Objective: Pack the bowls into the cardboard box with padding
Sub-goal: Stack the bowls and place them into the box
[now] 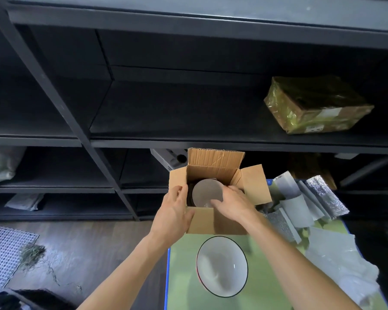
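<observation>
Item one, largest: the dark grey metal shelving unit [143, 90] filling the far half of my view, its bays mostly in shadow. On its middle shelf at the right sits a brown parcel wrapped in glossy tape [316, 105], tilted at an angle.

Item two: the green-topped work table with a blue edge [184, 265], near and right of centre. To its left I see dark wood-look floor with a white mesh mat [5, 253] at the far left edge.

Item three: the heap of padding — grey foam sheets and silver foil-faced wrap [311, 202] — piled on the table's right side, just beside the box.

Item four: the open brown cardboard box [215, 220], flaps up, at the table's far edge. Inside it lies a grey round bowl tipped on its side [207, 193], leaning toward the left wall.

Item five: a white ceramic bowl with a thin black rim [222, 266], upright on the table, near side of the box and apart from it.

Item six: my left hand [174, 211] grips the box's left near corner, thumb over the edge. My right hand [232, 204] reaches into the box, fingers spread against the grey bowl — whether it truly clasps the bowl I cannot tell.
</observation>
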### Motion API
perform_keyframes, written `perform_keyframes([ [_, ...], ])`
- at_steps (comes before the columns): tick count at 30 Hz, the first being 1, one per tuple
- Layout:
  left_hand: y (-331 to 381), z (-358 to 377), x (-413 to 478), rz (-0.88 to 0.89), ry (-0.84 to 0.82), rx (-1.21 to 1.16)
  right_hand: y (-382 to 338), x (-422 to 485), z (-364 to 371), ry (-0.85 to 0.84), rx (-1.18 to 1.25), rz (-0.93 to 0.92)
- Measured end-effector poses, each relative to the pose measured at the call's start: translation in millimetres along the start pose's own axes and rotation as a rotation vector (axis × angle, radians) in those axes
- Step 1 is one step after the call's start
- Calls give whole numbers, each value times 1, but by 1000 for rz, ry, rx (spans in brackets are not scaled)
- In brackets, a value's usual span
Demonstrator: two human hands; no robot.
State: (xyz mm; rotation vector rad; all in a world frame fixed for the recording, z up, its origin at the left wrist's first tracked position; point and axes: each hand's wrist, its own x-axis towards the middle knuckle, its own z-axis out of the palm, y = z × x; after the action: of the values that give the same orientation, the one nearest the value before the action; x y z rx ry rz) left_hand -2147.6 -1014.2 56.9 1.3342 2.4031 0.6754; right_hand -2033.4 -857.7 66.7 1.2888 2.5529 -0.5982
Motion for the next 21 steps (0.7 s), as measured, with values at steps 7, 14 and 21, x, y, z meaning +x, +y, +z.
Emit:
perform_keyframes([
  [7, 28, 6, -19, 243, 132, -5, 27, -60, -10, 227, 103, -115],
  [14, 71, 39, -29, 420, 96, -77, 80, -107, -1, 318, 183, -40],
  [21, 117, 87, -30, 522, -73, -71, 155, -139, 16, 231, 193, 160],
])
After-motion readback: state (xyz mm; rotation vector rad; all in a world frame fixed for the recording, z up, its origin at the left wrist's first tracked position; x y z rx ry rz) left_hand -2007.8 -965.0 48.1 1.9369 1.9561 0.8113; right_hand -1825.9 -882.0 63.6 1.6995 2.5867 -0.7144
